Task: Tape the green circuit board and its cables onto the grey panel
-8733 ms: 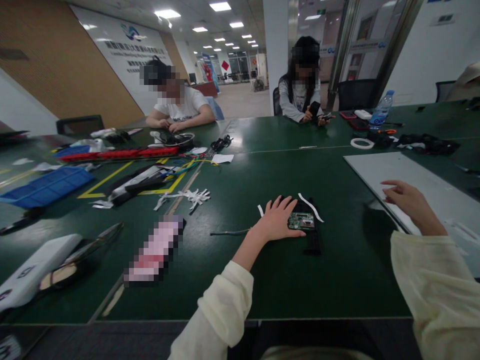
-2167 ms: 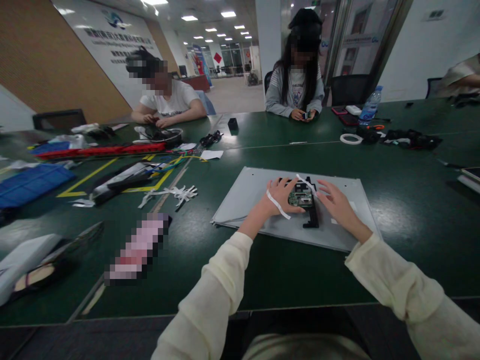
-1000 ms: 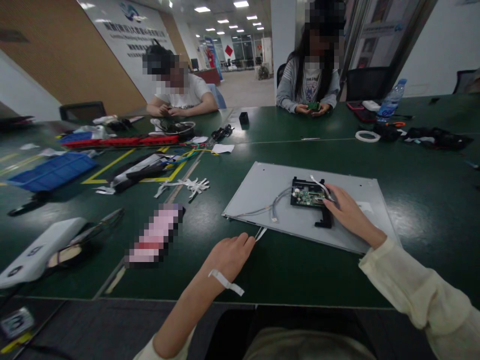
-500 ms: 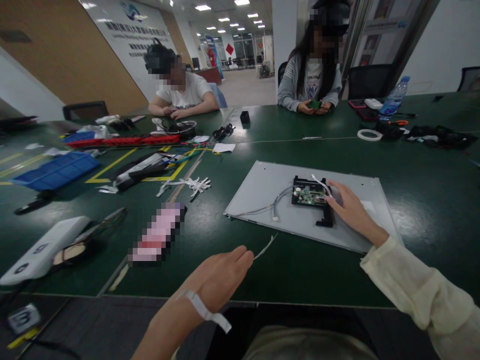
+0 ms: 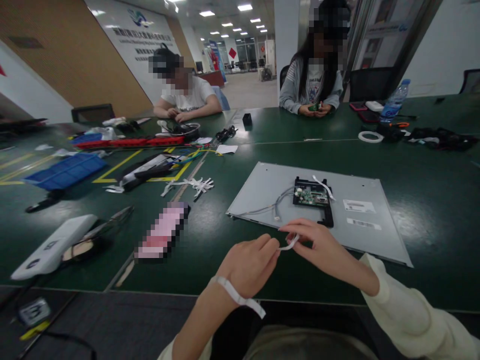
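A short strip of white tape (image 5: 288, 246) stretches between my two hands in front of a grey metal panel (image 5: 258, 187). My left hand (image 5: 247, 265) pinches one end, its fingers closed. At the other end, the thumb and fingertips of my right hand (image 5: 318, 248) close on the strip. Another piece of white tape (image 5: 240, 299) is stuck to my left wrist, one end hanging loose. On the panel lies a black plastic bracket (image 5: 327, 214) with a green circuit board (image 5: 309, 196). A further white strip (image 5: 323, 187) rests across the bracket, and a grey cable (image 5: 279, 200) runs left from the board.
Left of the panel are a pile of white tape strips (image 5: 200, 187), a phone (image 5: 163, 232), a white device (image 5: 56, 245) and a blue tray (image 5: 67, 171). A tape roll (image 5: 370, 137) and a water bottle (image 5: 393, 102) stand at the far right. Two people sit opposite.
My right hand has left the bracket and come toward me to the strip in my left hand. My left hand has shifted right. Labels on the panel now show.
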{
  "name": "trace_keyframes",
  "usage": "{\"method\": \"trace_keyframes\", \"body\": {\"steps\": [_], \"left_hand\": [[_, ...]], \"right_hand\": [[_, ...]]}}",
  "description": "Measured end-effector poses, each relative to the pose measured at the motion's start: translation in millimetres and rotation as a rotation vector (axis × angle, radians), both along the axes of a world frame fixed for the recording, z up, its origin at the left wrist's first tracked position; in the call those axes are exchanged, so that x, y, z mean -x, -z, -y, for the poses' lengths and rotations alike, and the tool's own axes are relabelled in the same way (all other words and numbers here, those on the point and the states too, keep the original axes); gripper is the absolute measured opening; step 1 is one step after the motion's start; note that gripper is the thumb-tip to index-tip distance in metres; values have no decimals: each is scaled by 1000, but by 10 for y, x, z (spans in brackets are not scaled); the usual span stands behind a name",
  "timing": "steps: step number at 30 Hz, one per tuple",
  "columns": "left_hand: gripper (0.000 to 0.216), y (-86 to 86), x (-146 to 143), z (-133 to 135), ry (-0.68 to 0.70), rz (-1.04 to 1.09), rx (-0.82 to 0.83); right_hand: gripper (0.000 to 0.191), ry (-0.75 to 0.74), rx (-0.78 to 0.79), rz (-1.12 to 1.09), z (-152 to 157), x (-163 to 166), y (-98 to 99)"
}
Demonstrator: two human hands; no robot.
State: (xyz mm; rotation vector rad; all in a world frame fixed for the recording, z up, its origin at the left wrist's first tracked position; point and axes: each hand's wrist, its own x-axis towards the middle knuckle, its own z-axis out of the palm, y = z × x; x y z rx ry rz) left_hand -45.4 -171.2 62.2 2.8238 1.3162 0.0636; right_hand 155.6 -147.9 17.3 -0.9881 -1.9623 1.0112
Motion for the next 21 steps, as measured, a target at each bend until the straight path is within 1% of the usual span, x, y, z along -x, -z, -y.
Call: {"method": "trace_keyframes", "body": {"steps": [3, 7, 9, 11, 14, 16, 18, 20, 21], "left_hand": [[13, 49, -32, -20, 6, 129, 7], [13, 92, -61, -47, -45, 268, -18], [15, 103, -65, -69, -80, 314, -45], [17, 112, -46, -103, -124, 352, -51], [22, 123, 25, -172, -196, 368, -35], [23, 131, 94, -226, -239, 362, -28], [23, 139, 181, -298, -286, 346, -32], [24, 143, 296, -411, -365, 305, -64], [27, 143, 370, -491, -423, 282, -107]], "right_hand": [[42, -113, 183, -160, 41, 62, -9], [35, -209, 486, -378, 48, 83, -32], [33, -228, 586, -449, 35, 88, -36], [33, -239, 606, -477, 11, 84, -34], [35, -243, 593, -477, -38, 58, -20], [34, -196, 604, -481, -75, 34, -2], [34, -119, 619, -494, -113, 7, 28], [34, -59, 619, -505, -149, -22, 73], [34, -45, 616, -508, -166, -36, 102]]}}
